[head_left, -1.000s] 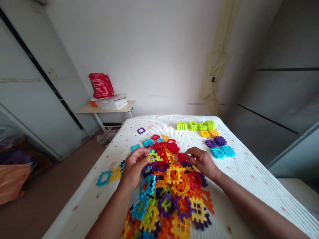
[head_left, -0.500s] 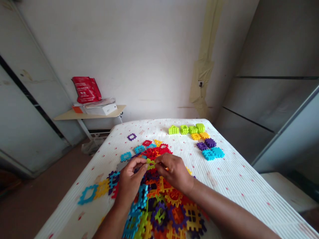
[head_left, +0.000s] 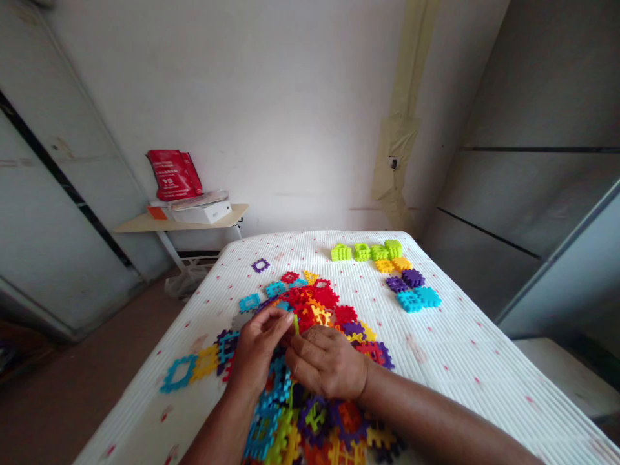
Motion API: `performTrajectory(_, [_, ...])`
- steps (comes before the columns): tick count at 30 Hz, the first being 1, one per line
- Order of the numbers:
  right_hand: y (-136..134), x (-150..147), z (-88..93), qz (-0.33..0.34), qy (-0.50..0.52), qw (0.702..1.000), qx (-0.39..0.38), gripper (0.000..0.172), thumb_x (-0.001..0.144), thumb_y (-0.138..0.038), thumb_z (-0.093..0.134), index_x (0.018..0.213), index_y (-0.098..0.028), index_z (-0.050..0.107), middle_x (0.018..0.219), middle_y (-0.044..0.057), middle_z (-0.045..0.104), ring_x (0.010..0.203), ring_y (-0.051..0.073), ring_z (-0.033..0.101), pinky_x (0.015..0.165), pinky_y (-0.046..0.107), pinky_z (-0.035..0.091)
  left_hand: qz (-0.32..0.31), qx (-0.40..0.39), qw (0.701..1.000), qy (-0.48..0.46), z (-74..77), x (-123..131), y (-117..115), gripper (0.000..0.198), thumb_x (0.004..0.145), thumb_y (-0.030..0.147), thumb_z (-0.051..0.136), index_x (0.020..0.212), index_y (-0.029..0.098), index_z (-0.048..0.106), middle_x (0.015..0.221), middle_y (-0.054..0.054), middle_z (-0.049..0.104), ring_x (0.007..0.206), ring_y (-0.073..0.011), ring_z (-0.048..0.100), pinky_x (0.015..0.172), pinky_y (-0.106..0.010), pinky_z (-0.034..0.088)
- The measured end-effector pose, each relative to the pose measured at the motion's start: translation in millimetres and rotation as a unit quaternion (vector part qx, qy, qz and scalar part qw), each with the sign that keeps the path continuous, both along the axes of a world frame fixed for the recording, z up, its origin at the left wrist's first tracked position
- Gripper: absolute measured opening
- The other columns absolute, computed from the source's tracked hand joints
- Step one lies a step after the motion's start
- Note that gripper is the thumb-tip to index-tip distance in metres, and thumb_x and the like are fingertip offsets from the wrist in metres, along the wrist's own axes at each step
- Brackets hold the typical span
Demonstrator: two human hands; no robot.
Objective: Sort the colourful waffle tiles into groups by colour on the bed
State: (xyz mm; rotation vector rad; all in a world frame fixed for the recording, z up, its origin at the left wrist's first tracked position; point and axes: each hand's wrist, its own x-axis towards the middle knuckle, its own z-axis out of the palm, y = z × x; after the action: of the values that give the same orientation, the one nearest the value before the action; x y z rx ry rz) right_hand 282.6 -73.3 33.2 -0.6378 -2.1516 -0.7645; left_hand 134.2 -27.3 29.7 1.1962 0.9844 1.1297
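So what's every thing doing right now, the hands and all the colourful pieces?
left hand: pinching the lime green piece.
right hand: closed against it, over the pile.
lime green piece: mostly hidden, held on edge between both hands.
pile of loose pieces: jumbled, lying flat.
green blocks: joined, standing in a row.
blue blocks: joined, side by side.

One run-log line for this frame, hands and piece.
left hand: pinching lime-green plastic interlocking tile | right hand: on same tile | below: mixed-colour tile pile | surface: white bed

White bed [head_left: 465, 349] under scattered plastic tiles [head_left: 314, 307]
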Motion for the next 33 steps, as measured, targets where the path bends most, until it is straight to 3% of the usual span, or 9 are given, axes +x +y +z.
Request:
performTrajectory(6, [1,-7,-4.9,0.032,-0.01,0.999,0.001,0.014,0.085,-0.015,0.052,0.075,-0.016,0.061,0.075,0.003,0.065,0.067,0.012,0.056,0.062,0.025,0.048,-0.008,0.003,0.999,0.041,-1.8,-1,2,0.024,0.062,0.03,0.073,0.074,0.017,0.057,0.062,0.004,0.057,0.057,-0.0083,0.049,0.055,-0.018,0.038])
performTrajectory(11, [1,-1,-3.7,0.063,0.015,0.997,-0.029,0.013,0.087,-0.015,0.05,0.085,-0.014,0.063,0.08,0.004,0.067,0.073,0.012,0.058,0.068,0.025,0.05,-0.003,-0.007,0.999,0.036,-3.1,-5,5,0.022,0.063,0.028,0.071,0.077,0.017,0.057,0.06,0.005,0.056,0.054,-0.007,0.048,0.053,-0.018,0.036])
performTrajectory(15, [4,18,3.9,0.059,0.106,0.985,-0.124,0.014,0.088,-0.013,0.05,0.096,-0.013,0.061,0.089,0.008,0.067,0.081,0.014,0.059,0.072,0.026,0.05,0.004,-0.009,1.0,0.024,-3.7,-9,8,0.022,0.063,0.028,0.071,0.076,0.017,0.057,0.058,0.005,0.056,0.053,-0.0066,0.048,0.052,-0.017,0.037])
performTrajectory(19, [12,34,12.0,0.054,0.191,0.94,-0.277,0.013,0.089,-0.019,0.051,0.095,-0.017,0.062,0.089,0.007,0.066,0.085,0.014,0.061,0.074,0.026,0.051,-0.012,-0.026,1.0,-0.007,-4.5,-12,10,0.028,0.061,0.027,0.071,0.081,0.018,0.054,0.059,0.006,0.057,0.051,-0.0065,0.047,0.051,-0.017,0.037])
performTrajectory(23, [19,38,13.8,0.063,0.119,0.942,-0.306,0.02,0.087,-0.025,0.055,0.105,-0.02,0.061,0.1,0.007,0.067,0.091,0.016,0.06,0.08,0.031,0.05,-0.034,-0.024,0.999,-0.003,-5.3,-13,9,0.027,0.062,0.026,0.07,0.081,0.018,0.053,0.06,0.006,0.059,0.051,-0.006,0.047,0.051,-0.017,0.037])
performTrajectory(27, [19,31,12.8,0.043,0.028,0.954,-0.295,0.019,0.087,-0.022,0.054,0.105,-0.018,0.061,0.095,0.007,0.067,0.086,0.016,0.06,0.078,0.031,0.048,-0.047,-0.007,0.999,0.014,-6.8,-13,9,0.023,0.064,0.025,0.068,0.08,0.018,0.054,0.061,0.005,0.06,0.053,-0.0063,0.048,0.053,-0.017,0.037])
performTrajectory(33, [24,31,15.2,0.034,0.02,0.954,-0.299,0.017,0.088,-0.02,0.052,0.101,-0.017,0.062,0.092,0.007,0.068,0.085,0.015,0.06,0.077,0.028,0.048,-0.026,0.005,0.999,0.039,-0.1,-13,8,0.026,0.066,0.034,0.069,0.082,0.018,0.056,0.059,0.004,0.059,0.054,-0.0087,0.051,0.053,-0.019,0.039])
